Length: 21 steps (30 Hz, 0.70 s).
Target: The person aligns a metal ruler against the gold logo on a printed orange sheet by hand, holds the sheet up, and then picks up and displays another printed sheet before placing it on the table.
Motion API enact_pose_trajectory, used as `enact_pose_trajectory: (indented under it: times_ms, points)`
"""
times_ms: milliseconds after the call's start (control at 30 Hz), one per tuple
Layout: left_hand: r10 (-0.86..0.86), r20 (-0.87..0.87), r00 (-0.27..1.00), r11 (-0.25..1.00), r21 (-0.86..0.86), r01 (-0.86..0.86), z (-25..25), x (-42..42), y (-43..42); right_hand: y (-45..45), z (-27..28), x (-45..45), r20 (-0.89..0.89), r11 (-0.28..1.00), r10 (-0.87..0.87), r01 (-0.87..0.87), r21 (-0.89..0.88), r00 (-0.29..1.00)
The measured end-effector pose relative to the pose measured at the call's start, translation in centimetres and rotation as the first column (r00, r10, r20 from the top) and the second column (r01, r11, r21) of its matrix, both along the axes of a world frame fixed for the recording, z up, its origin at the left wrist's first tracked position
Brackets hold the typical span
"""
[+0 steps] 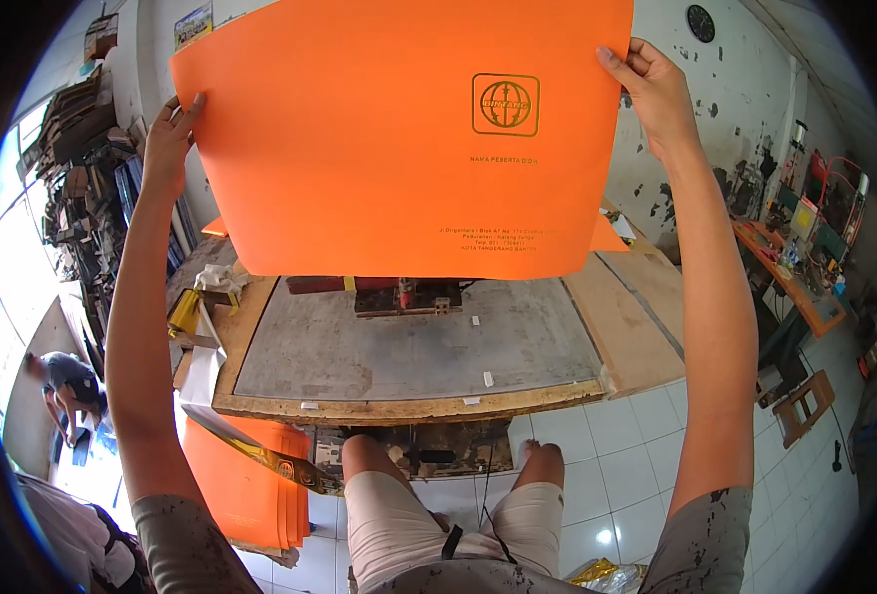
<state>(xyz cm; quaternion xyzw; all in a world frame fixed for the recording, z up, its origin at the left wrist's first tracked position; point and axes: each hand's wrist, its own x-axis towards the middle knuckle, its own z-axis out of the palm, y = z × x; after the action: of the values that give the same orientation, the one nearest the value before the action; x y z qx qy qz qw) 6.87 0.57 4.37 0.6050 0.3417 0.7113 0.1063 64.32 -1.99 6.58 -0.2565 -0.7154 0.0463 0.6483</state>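
pale wall (725, 129) with dark peeling patches, round black clock (700, 23) high on the right; white-tiled floor (646, 436) below. piles of dark, flat slabs (82, 163) crowd the left side by the bright windows. another person in a dark shirt (70, 376) bends low at far left.

hands well apart. left hand (168, 148) pinches the left edge of a large bright-orange sheet (339, 148), thumb on the near face; right hand (653, 94) grips the opposite edge near the upper right corner, likewise thumb in front. sheet is held up above the worktable, lower edge bowed slightly. printed on its right half: a gold globe emblem in a rounded square (506, 104), lettering beneath, smaller lines near the bottom.

beneath and beyond it, a grey board with a wooden border (389, 361), small white scraps on top; dark-and-red metal mechanism (406, 297) partly hidden by the sheet. lower left, stacked orange sheets (245, 495), a shiny gold foil strip (260, 450) slanting over them.
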Motion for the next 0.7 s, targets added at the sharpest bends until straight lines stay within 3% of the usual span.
enact_pose_trajectory:
  times_ms: [700]
  points:
    - [-0.017,-0.003,1.000,1.000,-0.002,0.017,-0.09,0.19,-0.04,0.24,-0.25,0.23,0.008,1.000,-0.010,0.010,-0.026,1.000]
